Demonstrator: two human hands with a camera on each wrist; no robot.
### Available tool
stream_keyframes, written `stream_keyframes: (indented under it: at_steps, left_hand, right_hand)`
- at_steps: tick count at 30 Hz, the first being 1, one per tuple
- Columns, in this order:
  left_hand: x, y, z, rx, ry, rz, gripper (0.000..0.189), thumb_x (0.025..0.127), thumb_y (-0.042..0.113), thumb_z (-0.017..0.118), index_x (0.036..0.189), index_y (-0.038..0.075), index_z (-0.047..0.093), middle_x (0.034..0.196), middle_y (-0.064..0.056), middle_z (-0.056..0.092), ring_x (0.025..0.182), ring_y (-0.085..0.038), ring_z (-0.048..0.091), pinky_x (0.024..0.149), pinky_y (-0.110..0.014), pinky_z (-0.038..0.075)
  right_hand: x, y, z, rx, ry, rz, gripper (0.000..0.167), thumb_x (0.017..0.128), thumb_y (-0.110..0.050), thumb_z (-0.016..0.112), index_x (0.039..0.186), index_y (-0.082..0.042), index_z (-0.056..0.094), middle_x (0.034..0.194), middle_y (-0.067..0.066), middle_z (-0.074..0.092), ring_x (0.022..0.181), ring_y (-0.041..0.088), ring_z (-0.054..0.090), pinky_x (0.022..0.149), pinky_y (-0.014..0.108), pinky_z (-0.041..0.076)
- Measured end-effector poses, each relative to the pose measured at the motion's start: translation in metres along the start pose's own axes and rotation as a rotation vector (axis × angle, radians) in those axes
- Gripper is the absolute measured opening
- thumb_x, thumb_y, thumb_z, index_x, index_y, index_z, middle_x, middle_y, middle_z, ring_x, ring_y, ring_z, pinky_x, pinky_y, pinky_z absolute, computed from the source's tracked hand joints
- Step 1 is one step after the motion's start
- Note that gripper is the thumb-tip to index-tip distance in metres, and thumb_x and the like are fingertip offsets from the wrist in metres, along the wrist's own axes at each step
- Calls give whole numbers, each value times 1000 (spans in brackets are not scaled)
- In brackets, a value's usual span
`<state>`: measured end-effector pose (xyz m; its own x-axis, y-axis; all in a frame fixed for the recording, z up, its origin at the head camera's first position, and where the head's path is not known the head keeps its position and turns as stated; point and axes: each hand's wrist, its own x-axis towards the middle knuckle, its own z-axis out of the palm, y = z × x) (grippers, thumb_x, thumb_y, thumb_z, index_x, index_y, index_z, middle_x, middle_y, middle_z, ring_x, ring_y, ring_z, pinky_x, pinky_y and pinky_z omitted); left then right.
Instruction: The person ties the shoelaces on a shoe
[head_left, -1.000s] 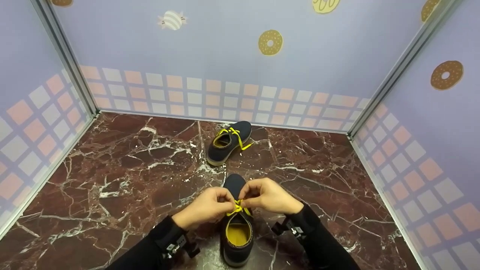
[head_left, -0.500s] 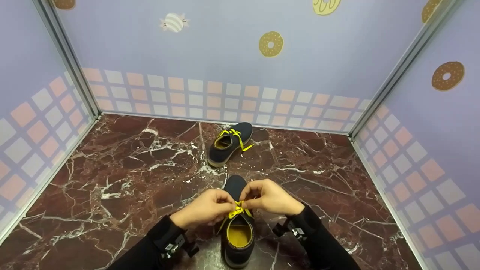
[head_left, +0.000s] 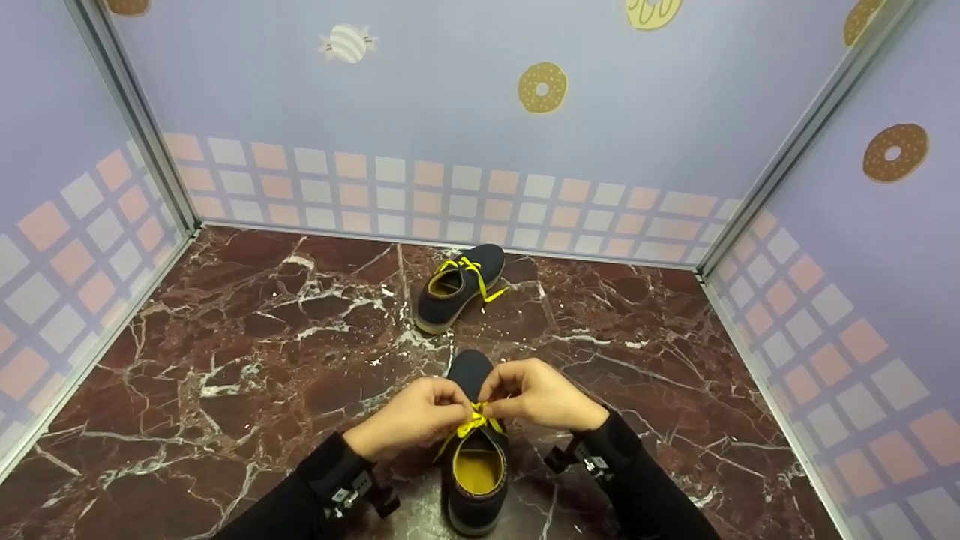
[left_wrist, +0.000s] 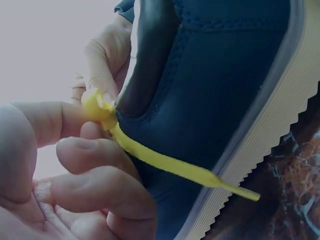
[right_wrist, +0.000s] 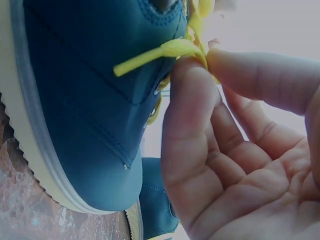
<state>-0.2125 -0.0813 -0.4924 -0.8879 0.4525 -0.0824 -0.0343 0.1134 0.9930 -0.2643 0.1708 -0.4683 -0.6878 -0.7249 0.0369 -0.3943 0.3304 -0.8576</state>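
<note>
A dark blue shoe (head_left: 480,514) with a yellow lining stands on the floor, toe pointing away from me. Over its opening, the yellow shoelace (head_left: 474,427) is gathered at the top of the tongue. My left hand (head_left: 412,416) pinches the lace between thumb and index finger; in the left wrist view a loose lace end (left_wrist: 170,164) hangs down the shoe's side below those fingers. From the other side my right hand (head_left: 544,397) pinches the lace too, and another lace end (right_wrist: 142,61) sticks out past the fingertips in the right wrist view. Fingers partly hide the knot.
Ahead, a second dark blue shoe (head_left: 450,304) with yellow laces lies near the back wall, one lace end trailing on the floor. Lilac panels (head_left: 420,97) enclose the reddish marble floor (head_left: 300,352) at the back and both sides.
A lace end now shows along the near shoe's left side, where none was visible a second ago. Both hands have stayed nearly in place at the lace.
</note>
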Motion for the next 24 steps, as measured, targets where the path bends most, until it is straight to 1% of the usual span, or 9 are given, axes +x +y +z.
stream_keyframes:
  at_steps: [2,7,12,16,19,24]
  left_hand:
    - [0,-1,1,-31,4,-16,11,96,7,74,100,-3,76,72,2,62,53,-5,44,47,-16,36]
    - [2,1,0,-71,11,-43,8,97,7,74,97,-1,76,68,3,59,51,-4,41,46,-16,34]
    - [4,1,1,-125,12,-60,7,94,6,73,91,0,75,64,4,53,49,-3,37,44,-16,29]
    - [4,-1,1,-173,2,-87,8,94,7,73,90,1,76,63,4,53,48,-3,34,42,-16,25]
    - [3,-2,1,-197,-1,-104,9,96,8,75,92,0,77,63,4,54,46,-2,33,41,-16,24]
    - [2,-1,1,-203,3,-111,10,95,9,75,93,-1,78,63,3,56,46,-2,34,41,-16,25]
  right_hand:
    - [-1,1,0,-1,-1,0,9,97,-13,87,104,-11,82,94,0,80,82,14,71,72,22,55]
    - [0,-1,-2,-9,-1,-13,9,98,-14,86,105,-11,82,95,1,81,81,14,71,72,22,56]
    - [0,-1,-4,-15,5,-18,8,97,-14,86,104,-12,83,96,4,81,80,12,71,72,22,56]
    - [0,0,-3,-17,-2,-3,7,98,-15,86,104,-13,83,96,2,81,80,10,71,71,21,56]
    - [-1,0,-2,-14,-6,9,7,98,-14,86,104,-14,84,96,1,82,79,10,71,70,21,56]
    - [-3,-5,-1,-7,2,10,11,96,-10,86,107,-12,83,94,0,81,78,11,71,68,21,56]
